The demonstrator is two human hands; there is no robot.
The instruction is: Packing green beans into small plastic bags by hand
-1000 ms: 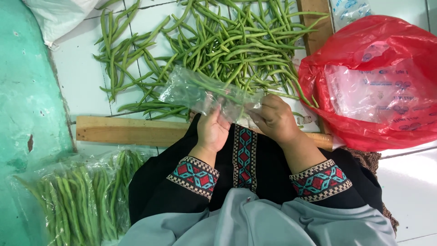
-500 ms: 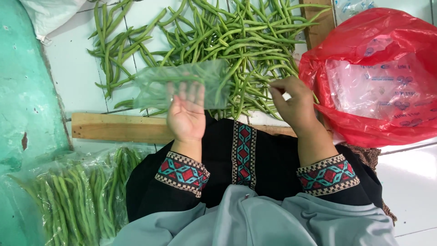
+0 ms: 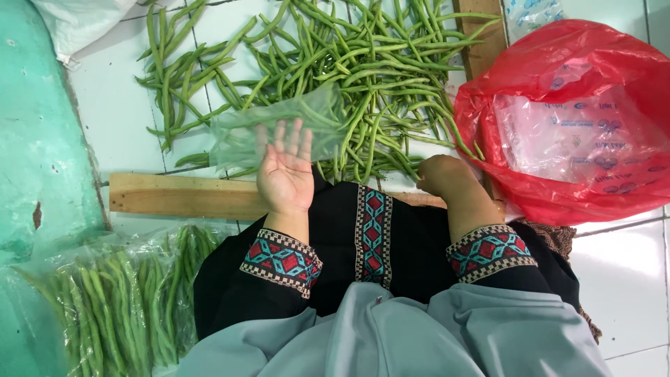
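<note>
White floor tiles [image 3: 115, 112] lie under everything, with a teal mat [image 3: 35, 139] along one side and a wooden plank [image 3: 181, 195] laid across in front of me. Beyond the plank, loose green beans [image 3: 363, 77] sprawl in a big heap over the tiles.

My left hand [image 3: 285, 171] is spread wide, palm up, fingers under a clear plastic bag [image 3: 279, 129] that rests on them and looks empty, though the beans beneath show through it. My right hand [image 3: 443, 174] is curled, knuckles up, at the near edge of the heap; I cannot tell whether it grips any beans, since the fingers are tucked out of sight.

Beside my left knee, packed bags of beans [image 3: 105, 307] lie on the floor, so some of the packing looks done. I judge most of it is still ahead: the heap is large and the bag on my left hand has nothing in it yet. At my right sits a red bag [image 3: 558, 112] holding more clear bags, open at the top.
</note>
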